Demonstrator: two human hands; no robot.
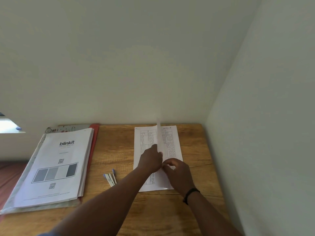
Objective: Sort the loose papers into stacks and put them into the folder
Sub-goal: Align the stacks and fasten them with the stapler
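- A white printed sheet (159,133) stands edge-on above the flat white paper stack (172,147) on the wooden desk (115,147).
- Left hand (150,159) pinches it; right hand (177,172), blurred, seems to grip its lower edge.
- The red folder (94,150) under a thick stack lies well left.

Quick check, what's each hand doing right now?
Left hand: pinching the raised sheet edge-on above the table paper.
Right hand: fingers curled at the same sheet's lower edge, seemingly gripping it.
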